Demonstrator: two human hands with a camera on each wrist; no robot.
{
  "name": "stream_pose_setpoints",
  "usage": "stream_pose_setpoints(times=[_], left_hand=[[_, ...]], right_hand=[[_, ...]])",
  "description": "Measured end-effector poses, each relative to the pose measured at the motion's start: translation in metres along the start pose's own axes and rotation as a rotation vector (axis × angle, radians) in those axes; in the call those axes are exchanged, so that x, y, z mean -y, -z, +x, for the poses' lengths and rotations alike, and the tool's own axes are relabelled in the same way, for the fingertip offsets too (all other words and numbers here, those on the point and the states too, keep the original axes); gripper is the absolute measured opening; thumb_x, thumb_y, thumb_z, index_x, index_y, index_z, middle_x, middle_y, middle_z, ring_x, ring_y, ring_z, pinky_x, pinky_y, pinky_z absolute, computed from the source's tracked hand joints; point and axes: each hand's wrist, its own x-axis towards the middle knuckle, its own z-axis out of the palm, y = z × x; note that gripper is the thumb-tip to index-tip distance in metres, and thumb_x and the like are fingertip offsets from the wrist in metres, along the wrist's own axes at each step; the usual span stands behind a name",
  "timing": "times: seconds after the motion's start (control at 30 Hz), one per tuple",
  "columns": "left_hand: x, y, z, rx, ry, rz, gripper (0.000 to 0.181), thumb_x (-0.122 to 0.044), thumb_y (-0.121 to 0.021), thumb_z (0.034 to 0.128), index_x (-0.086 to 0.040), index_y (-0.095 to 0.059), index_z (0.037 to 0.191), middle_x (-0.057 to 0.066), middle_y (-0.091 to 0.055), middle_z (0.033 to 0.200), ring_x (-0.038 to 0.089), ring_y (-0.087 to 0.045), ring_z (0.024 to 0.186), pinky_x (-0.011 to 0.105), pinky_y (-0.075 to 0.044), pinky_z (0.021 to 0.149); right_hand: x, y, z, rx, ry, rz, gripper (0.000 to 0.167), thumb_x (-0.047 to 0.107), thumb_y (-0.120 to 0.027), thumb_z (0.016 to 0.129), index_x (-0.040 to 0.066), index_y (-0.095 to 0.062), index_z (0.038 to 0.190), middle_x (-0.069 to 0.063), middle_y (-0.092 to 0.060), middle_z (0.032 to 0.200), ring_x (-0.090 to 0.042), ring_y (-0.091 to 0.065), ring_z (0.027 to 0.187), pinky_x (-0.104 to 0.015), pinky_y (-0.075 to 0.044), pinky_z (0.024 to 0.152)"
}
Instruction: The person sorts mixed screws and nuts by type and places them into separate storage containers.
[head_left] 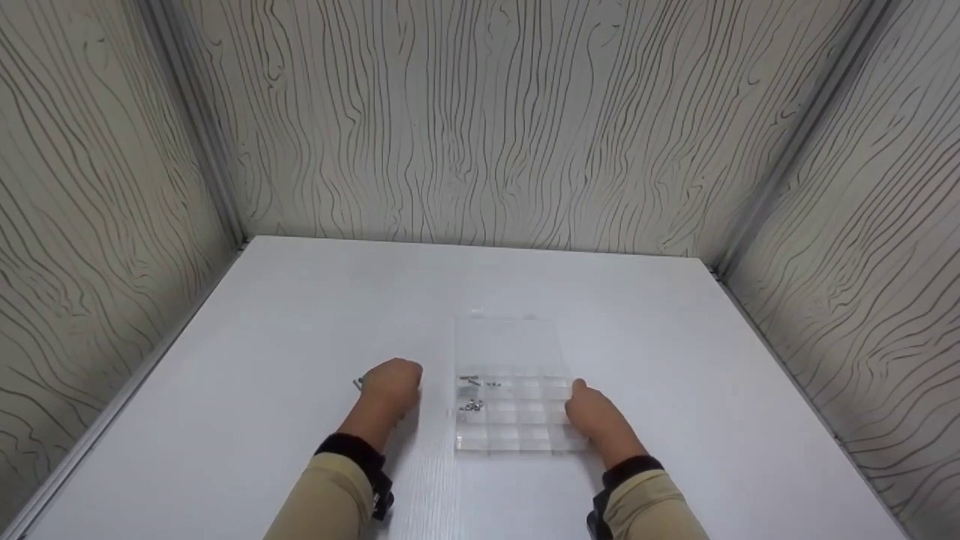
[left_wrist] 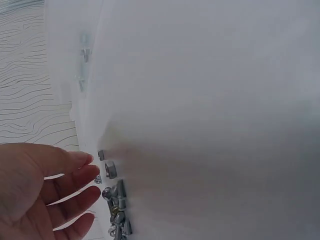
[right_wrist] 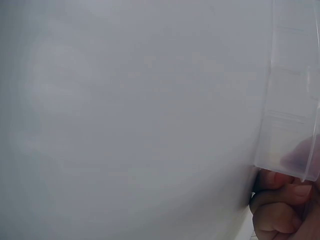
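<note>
A clear compartment box (head_left: 521, 451) lies with its lid open on the white table. My right hand (head_left: 598, 420) grips its right side, the fingers curled at the corner of the box (right_wrist: 290, 120) in the right wrist view. Small metal screws (head_left: 472, 380) and nuts (head_left: 472, 406) sit in compartments at its left. My left hand (head_left: 388, 390) is left of the box, beside loose metal pieces (head_left: 359, 383). In the left wrist view, the left hand (left_wrist: 55, 195) has loosely bent fingers close to a nut (left_wrist: 110, 170) and a pile of screws (left_wrist: 119, 210), with nothing visibly held.
The flat clear lid (head_left: 506, 341) extends behind the compartments. A white table (head_left: 337, 300) lies beneath everything, with wood-patterned panels (head_left: 465, 135) at the back and both sides.
</note>
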Motion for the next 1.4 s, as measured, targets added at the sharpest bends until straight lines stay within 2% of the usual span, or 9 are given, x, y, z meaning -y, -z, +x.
stream_pose_setpoints(times=[0.13, 0.27, 0.4, 0.53, 0.63, 0.83, 1.03, 1.2, 1.4], left_hand=[[-0.003, 0.000, 0.000, 0.017, 0.018, 0.023, 0.010, -0.003, -0.055, 0.0831, -0.006, -0.063, 0.088, 0.012, -0.064, 0.089, 0.027, -0.062, 0.084, 0.049, -0.052, 0.073], [-0.004, -0.003, -0.001, 0.019, 0.014, 0.051, 0.018, 0.000, -0.053, 0.0846, -0.003, -0.064, 0.098, 0.016, -0.063, 0.101, 0.036, -0.059, 0.098, 0.062, -0.045, 0.081], [-0.004, -0.005, -0.001, 0.013, 0.012, 0.054, 0.019, 0.000, -0.052, 0.0854, -0.005, -0.063, 0.099, 0.016, -0.063, 0.102, 0.035, -0.059, 0.098, 0.060, -0.045, 0.082], [-0.004, -0.005, -0.001, 0.018, 0.011, 0.055, 0.021, 0.000, -0.050, 0.0866, -0.006, -0.062, 0.103, 0.015, -0.062, 0.106, 0.032, -0.058, 0.101, 0.050, -0.048, 0.084], [-0.005, -0.006, -0.001, 0.009, 0.006, 0.069, 0.018, -0.001, -0.050, 0.0869, -0.007, -0.062, 0.099, 0.013, -0.063, 0.105, 0.029, -0.059, 0.100, 0.042, -0.051, 0.082], [-0.005, -0.007, 0.000, -0.014, -0.030, 0.088, 0.014, -0.003, -0.050, 0.0868, -0.008, -0.061, 0.093, 0.013, -0.064, 0.100, 0.031, -0.061, 0.095, 0.049, -0.051, 0.076], [-0.003, -0.007, 0.000, -0.038, -0.026, 0.046, 0.014, -0.002, -0.049, 0.0872, -0.008, -0.060, 0.092, 0.011, -0.063, 0.095, 0.028, -0.060, 0.093, 0.041, -0.052, 0.077], [-0.003, -0.009, 0.001, -0.012, -0.013, 0.003, 0.011, -0.006, -0.052, 0.0890, -0.007, -0.059, 0.096, 0.012, -0.062, 0.100, 0.028, -0.058, 0.100, 0.038, -0.050, 0.084], [-0.002, -0.010, 0.003, 0.022, 0.003, 0.014, 0.017, 0.000, -0.050, 0.0875, -0.006, -0.061, 0.099, 0.012, -0.062, 0.105, 0.028, -0.057, 0.102, 0.038, -0.049, 0.086]], right_hand=[[0.001, 0.001, -0.001, -0.005, 0.003, -0.006, 0.045, 0.009, -0.034, 0.093, -0.016, -0.029, 0.130, -0.034, -0.049, 0.117, -0.044, -0.049, 0.108, -0.050, -0.042, 0.091], [0.002, 0.001, -0.003, -0.011, 0.007, -0.001, 0.043, 0.009, -0.034, 0.093, -0.016, -0.031, 0.129, -0.033, -0.052, 0.112, -0.043, -0.052, 0.105, -0.050, -0.044, 0.088], [0.001, 0.001, -0.003, -0.016, 0.009, 0.012, 0.044, 0.008, -0.033, 0.093, -0.016, -0.031, 0.129, -0.034, -0.050, 0.115, -0.044, -0.050, 0.108, -0.051, -0.043, 0.091], [0.001, 0.002, -0.003, -0.005, -0.009, 0.024, 0.046, 0.008, -0.033, 0.093, -0.016, -0.028, 0.132, -0.035, -0.046, 0.121, -0.045, -0.046, 0.113, -0.052, -0.040, 0.094], [0.001, 0.002, -0.003, 0.002, -0.014, 0.022, 0.047, 0.008, -0.034, 0.093, -0.016, -0.026, 0.132, -0.036, -0.045, 0.123, -0.046, -0.045, 0.114, -0.052, -0.040, 0.094], [0.002, 0.002, -0.003, -0.002, -0.005, 0.017, 0.046, 0.008, -0.034, 0.093, -0.017, -0.028, 0.131, -0.035, -0.047, 0.119, -0.046, -0.047, 0.111, -0.051, -0.041, 0.092], [0.002, 0.002, -0.003, -0.007, -0.012, 0.026, 0.046, 0.009, -0.033, 0.093, -0.016, -0.029, 0.131, -0.034, -0.048, 0.119, -0.044, -0.048, 0.110, -0.051, -0.042, 0.091], [0.001, 0.001, -0.002, 0.001, -0.006, 0.022, 0.044, 0.008, -0.034, 0.092, -0.016, -0.030, 0.130, -0.033, -0.051, 0.115, -0.042, -0.052, 0.105, -0.050, -0.044, 0.088], [0.001, 0.001, -0.002, 0.001, -0.005, 0.023, 0.045, 0.008, -0.035, 0.092, -0.016, -0.030, 0.130, -0.033, -0.051, 0.114, -0.042, -0.052, 0.105, -0.050, -0.044, 0.089]])
